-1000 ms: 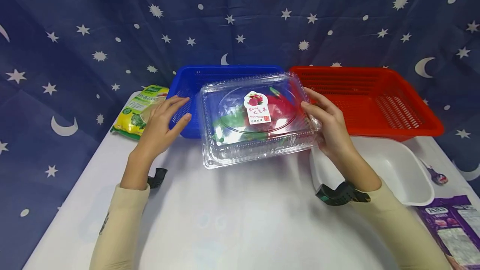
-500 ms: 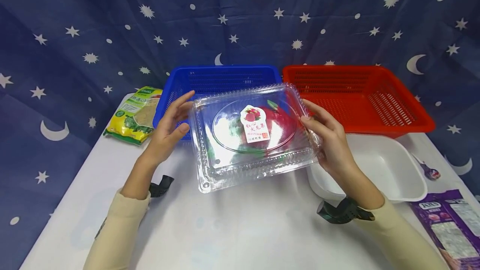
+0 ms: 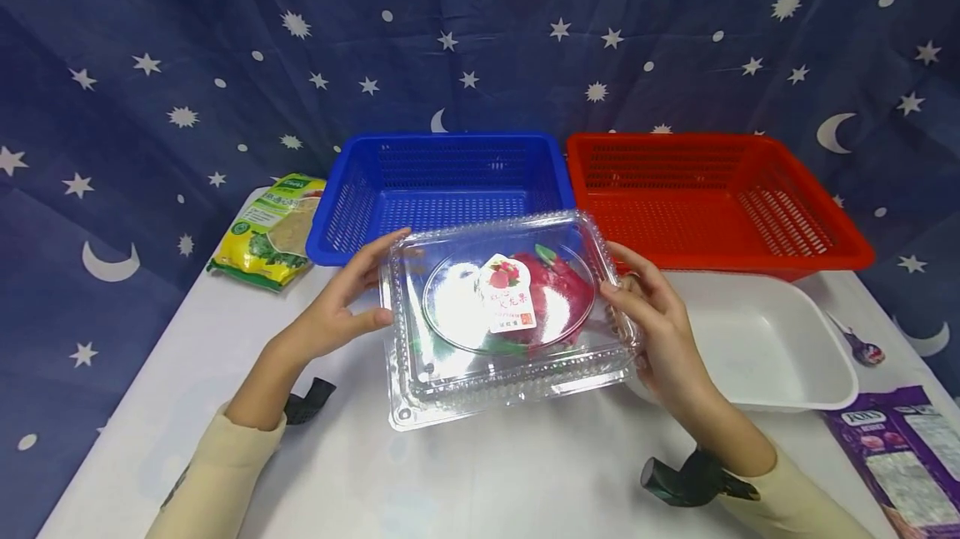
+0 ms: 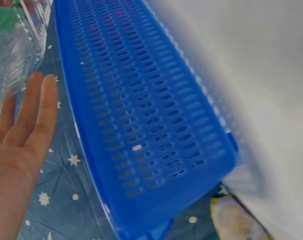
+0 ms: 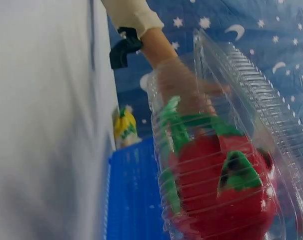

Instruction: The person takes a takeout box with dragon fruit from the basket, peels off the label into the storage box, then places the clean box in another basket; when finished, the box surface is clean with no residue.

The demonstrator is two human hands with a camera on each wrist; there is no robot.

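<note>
- Navy curtain (image 3: 525, 47) with white stars and moons behind box; white table (image 3: 480, 489) below it.
- Clear box (image 3: 517, 360), lid shut, held up off table, between both hands, in front of the baskets; white label (image 3: 507, 299) on its lid.
- Red-and-green item (image 3: 561, 293) inside box, toward its right part.
- Right hand (image 3: 660, 322) clamped on box's right edge, thumb on top, other fingers partly hidden.
- Left hand (image 3: 333, 314) at box's left edge, fingers extended, thumb apart from them; can't tell if touching box.
- Blue basket (image 3: 453, 166) directly behind box.
- Red basket (image 3: 678, 227) behind box to the right.
- White tub (image 3: 757, 347) right of box, partly behind right hand.
- Yellow bag (image 3: 262, 247) behind box to the left.
- Purple pack (image 3: 900, 456) far right of box, nearer the viewer.
</note>
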